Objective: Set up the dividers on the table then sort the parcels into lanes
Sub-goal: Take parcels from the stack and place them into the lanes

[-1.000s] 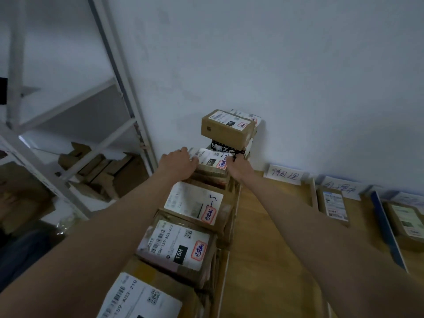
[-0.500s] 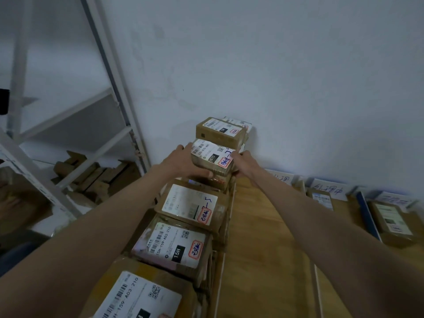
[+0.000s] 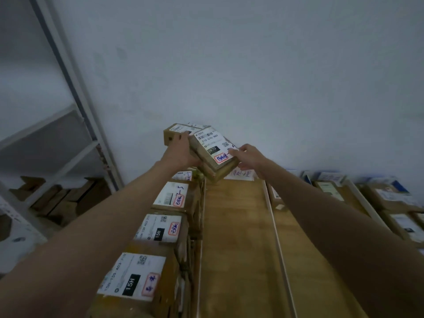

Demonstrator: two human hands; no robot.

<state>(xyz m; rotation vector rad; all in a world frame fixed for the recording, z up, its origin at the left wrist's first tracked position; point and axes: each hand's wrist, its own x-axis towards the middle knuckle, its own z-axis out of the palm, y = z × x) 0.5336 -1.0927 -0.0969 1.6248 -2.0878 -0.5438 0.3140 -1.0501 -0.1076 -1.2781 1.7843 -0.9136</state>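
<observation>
While both arms reach forward, the left hand [image 3: 181,154] and right hand [image 3: 249,157] clasp opposite sides of a tilted brown cardboard parcel with a white shipping label [image 3: 212,152], lifted above the far end of the wooden table [image 3: 236,237] near the wall.

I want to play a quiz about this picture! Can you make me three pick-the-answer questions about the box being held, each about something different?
1. Where is the held parcel?
A. lifted above the far end of the table
B. on the floor
C. on the metal shelf

2. What number is printed white on the black patch of its label?
A. 15H
B. 070
C. 210

3. How is it held?
A. by one hand
B. by no hand
C. between both hands

Answers:
1 A, it is up over the wooden table.
2 B, the patch reads 070.
3 C, the left hand and right hand grip its sides.
</observation>
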